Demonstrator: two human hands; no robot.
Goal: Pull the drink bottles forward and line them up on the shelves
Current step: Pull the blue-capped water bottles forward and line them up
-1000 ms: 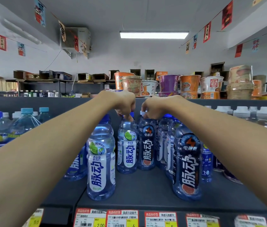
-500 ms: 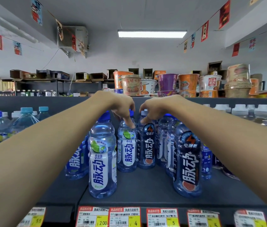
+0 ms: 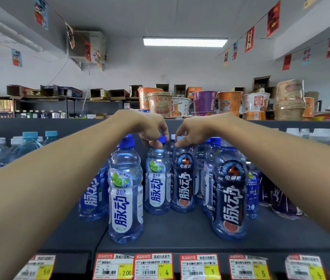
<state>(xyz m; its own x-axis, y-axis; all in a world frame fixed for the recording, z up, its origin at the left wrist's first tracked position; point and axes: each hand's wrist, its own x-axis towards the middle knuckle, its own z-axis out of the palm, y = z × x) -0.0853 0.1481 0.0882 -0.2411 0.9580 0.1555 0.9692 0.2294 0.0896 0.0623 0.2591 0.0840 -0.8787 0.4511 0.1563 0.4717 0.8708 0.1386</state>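
Blue drink bottles stand on a dark shelf (image 3: pixel 180 235). My left hand (image 3: pixel 152 128) pinches the cap and neck of a white-label lime bottle (image 3: pixel 157 182) in the second row. My right hand (image 3: pixel 192 132) pinches the top of the dark-label bottle (image 3: pixel 183 184) beside it. Both bottles stand upright, side by side, touching. Nearer the front edge stand another white-label lime bottle (image 3: pixel 124 190) on the left and a dark-label grapefruit bottle (image 3: pixel 229 190) on the right. More bottles crowd behind them.
Water bottles (image 3: pixel 24 144) fill the shelf's left side, and white-capped bottles (image 3: pixel 321 136) the far right. Instant noodle cups (image 3: pixel 204 102) sit on the top shelf above. Price tags (image 3: pixel 154 266) line the front edge. A bare strip of shelf lies between the two front bottles.
My hands have loosened from fists around the bottle tops to fingertip pinches. The two held bottles have slid slightly forward on the shelf.
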